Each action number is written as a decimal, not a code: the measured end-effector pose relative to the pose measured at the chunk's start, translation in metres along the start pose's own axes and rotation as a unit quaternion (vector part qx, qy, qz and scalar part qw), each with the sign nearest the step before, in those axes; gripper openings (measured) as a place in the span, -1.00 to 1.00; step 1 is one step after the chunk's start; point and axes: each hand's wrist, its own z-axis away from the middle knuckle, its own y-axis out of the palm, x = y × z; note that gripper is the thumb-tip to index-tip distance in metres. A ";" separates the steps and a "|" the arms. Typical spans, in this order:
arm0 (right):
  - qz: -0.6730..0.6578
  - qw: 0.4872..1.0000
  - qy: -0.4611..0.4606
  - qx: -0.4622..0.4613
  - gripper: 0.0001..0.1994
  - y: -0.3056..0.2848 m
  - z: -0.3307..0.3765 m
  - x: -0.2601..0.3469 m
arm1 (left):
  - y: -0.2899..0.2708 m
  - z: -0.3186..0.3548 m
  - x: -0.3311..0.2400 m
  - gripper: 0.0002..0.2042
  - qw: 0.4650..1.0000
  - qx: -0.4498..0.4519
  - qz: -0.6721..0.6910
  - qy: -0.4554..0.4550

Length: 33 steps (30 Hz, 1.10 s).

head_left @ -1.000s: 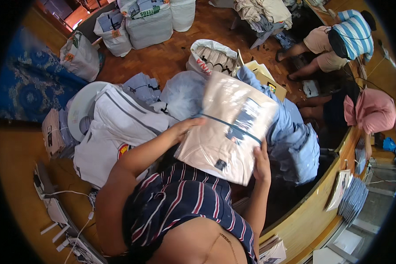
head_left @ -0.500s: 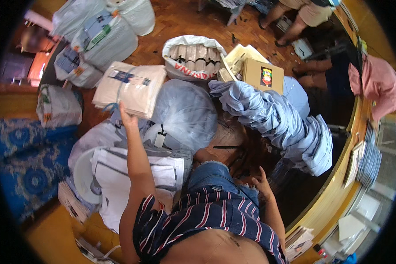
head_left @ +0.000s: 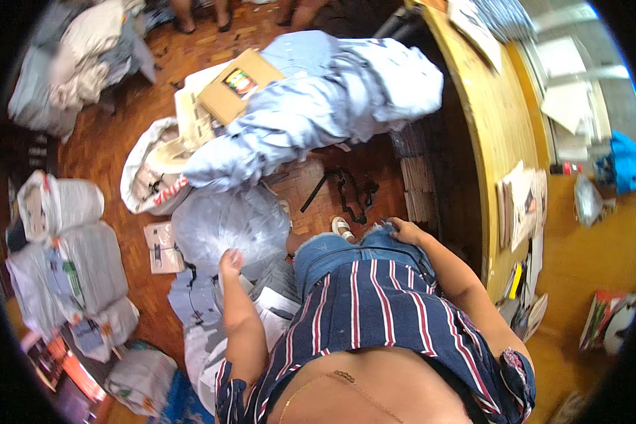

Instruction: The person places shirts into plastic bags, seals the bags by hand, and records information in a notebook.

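My left hand (head_left: 231, 261) is raised just in front of a large tied clear plastic bag (head_left: 226, 222), with nothing in it; its fingers are slightly blurred. To the left of that bag, a bundle of flat cream packs (head_left: 164, 247) lies on the wooden floor. My right hand (head_left: 406, 231) rests on the hip of my denim shorts (head_left: 353, 251), fingers loosely stretched and holding nothing. Folded grey and white clothes (head_left: 272, 300) lie beside my left forearm.
Ahead, a long heap of light blue shirts (head_left: 318, 106) lies by a brown box (head_left: 239, 86) and a white sack (head_left: 148, 169). Stuffed white bags (head_left: 92, 261) stand at left. A wooden counter (head_left: 484, 141) runs along the right. A black strap (head_left: 314, 192) lies on the floor.
My left hand has let go of the cream bundle, which now lies on the floor, and has drawn back. My right hand has moved onto my shorts. The view has turned right.
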 end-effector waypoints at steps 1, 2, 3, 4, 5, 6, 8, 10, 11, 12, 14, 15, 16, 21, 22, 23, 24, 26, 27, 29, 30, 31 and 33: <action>-0.014 1.000 0.001 -0.007 -0.47 0.000 0.008 0.001 | 0.033 0.021 0.006 -0.64 0.984 0.092 -0.149 0.024; -0.026 1.000 0.000 -0.014 -0.49 -0.001 0.013 0.002 | 0.081 0.048 0.009 -0.65 0.948 0.131 -0.286 0.052; -0.038 0.999 -0.003 -0.020 -0.51 0.000 0.019 -0.001 | 0.127 0.074 0.011 -0.70 0.888 0.203 -0.406 0.080; -0.068 0.997 0.005 -0.027 -0.54 0.004 0.025 -0.006 | 0.174 0.113 0.018 -0.76 0.838 0.302 -0.434 0.134; -0.102 0.994 0.014 -0.032 -0.57 0.009 0.030 -0.015 | 0.226 0.184 0.009 -0.77 0.739 0.411 -0.504 0.176; -0.129 0.991 0.017 -0.036 -0.59 0.011 0.034 -0.024 | 0.263 0.241 0.013 -0.78 0.675 0.496 -0.508 0.201; -0.186 0.980 -0.002 -0.072 -0.59 0.039 0.025 -0.075 | 0.322 0.368 0.014 -0.78 0.496 0.657 -0.495 0.279; -0.284 0.952 -0.035 -0.112 -0.59 0.082 0.007 -0.130 | 0.359 0.477 0.018 -0.76 0.304 0.794 -0.375 0.371; -0.302 0.945 0.019 -0.121 -0.60 0.086 0.010 -0.132 | 0.375 0.513 0.035 -0.71 0.237 0.856 -0.300 0.349; -0.317 0.934 0.093 -0.132 -0.61 0.083 0.033 -0.130 | 0.394 0.550 0.035 -0.66 0.161 0.922 -0.262 0.236; -0.324 0.925 0.126 -0.157 -0.64 0.090 0.043 -0.156 | 0.414 0.598 0.063 -0.57 0.106 0.967 -0.228 0.044; -0.353 0.912 0.125 -0.167 -0.64 0.108 0.040 -0.177 | 0.415 0.619 0.081 -0.58 0.087 0.974 -0.209 0.007; -0.383 0.899 0.124 -0.170 -0.65 0.124 0.037 -0.195 | 0.418 0.633 0.101 -0.58 0.076 0.977 -0.195 -0.035; -0.410 0.884 0.206 -0.092 -0.66 0.188 0.058 -0.255 | 0.432 0.672 0.197 -0.58 0.044 0.973 -0.149 -0.171; -0.385 0.895 0.218 -0.057 -0.65 0.170 0.072 -0.258 | 0.427 0.678 0.202 -0.58 0.050 0.974 -0.149 -0.161; -0.380 0.892 0.245 -0.020 -0.64 0.167 0.083 -0.256 | 0.432 0.681 0.214 -0.58 0.046 0.971 -0.141 -0.186; -0.389 0.888 0.246 -0.014 -0.63 0.172 0.083 -0.260 | 0.438 0.682 0.227 -0.58 0.043 0.967 -0.139 -0.208; -0.400 0.883 0.245 -0.004 -0.62 0.166 0.088 -0.265 | 0.441 0.687 0.242 -0.59 0.042 0.963 -0.130 -0.233; -0.451 0.850 0.272 -0.004 -0.62 0.161 0.085 -0.264 | 0.443 0.687 0.246 -0.59 0.043 0.961 -0.131 -0.241; -0.438 0.866 0.232 -0.056 -0.63 0.168 0.067 -0.268 | 0.445 0.691 0.251 -0.59 0.039 0.957 -0.116 -0.262; -0.430 0.874 0.213 -0.083 -0.63 0.173 0.060 -0.270 | 0.446 0.694 0.249 -0.59 0.038 0.956 -0.111 -0.269; -0.421 0.879 0.197 -0.102 -0.63 0.164 0.054 -0.265 | 0.448 0.691 0.249 -0.59 0.039 0.954 -0.110 -0.275; -0.425 0.873 0.209 -0.118 -0.65 0.120 0.054 -0.233 | 0.449 0.687 0.246 -0.59 0.038 0.950 -0.103 -0.291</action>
